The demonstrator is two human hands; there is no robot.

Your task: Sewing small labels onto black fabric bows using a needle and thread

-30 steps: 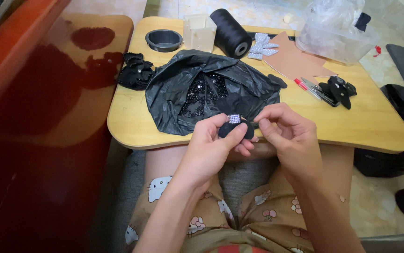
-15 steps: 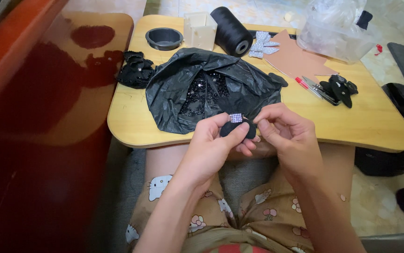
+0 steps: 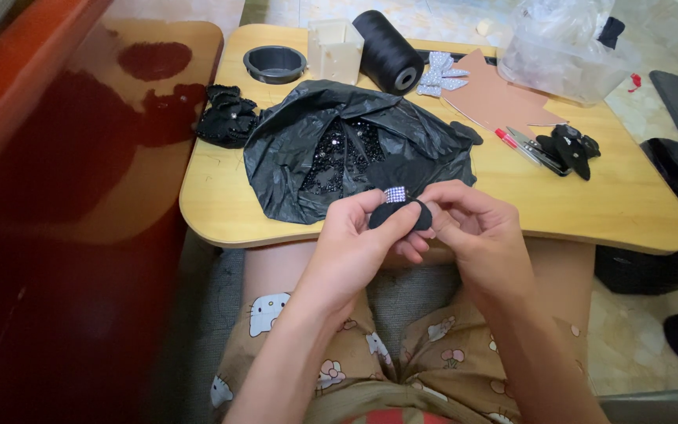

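Pinching a small black fabric bow (image 3: 400,213) between both hands here, right at the near edge of the little wooden lap table (image 3: 637,206) and just above the knees, which keeps it close enough to see the fiddly bit. Left hand (image 3: 359,239) has thumb and fingers pressed onto the bow's left side, and the right hand (image 3: 469,228) is closed on the right side, so the sparkly rhinestone band (image 3: 395,194) at the middle faces up. Just beyond it sits an opened black plastic bag (image 3: 292,149) with beaded black pieces (image 3: 339,157) inside, mouth gaping toward the hands, handy for grabbing, I'd guess. Far side has a big spool of black thread (image 3: 388,41), a black round cup (image 3: 274,63) and a silver glitter bow (image 3: 439,72). Off to the right lie a red pen (image 3: 508,140), finished-looking black bows (image 3: 568,148) and a clear plastic bag (image 3: 563,47). More black pieces (image 3: 225,118) are piled at the left.
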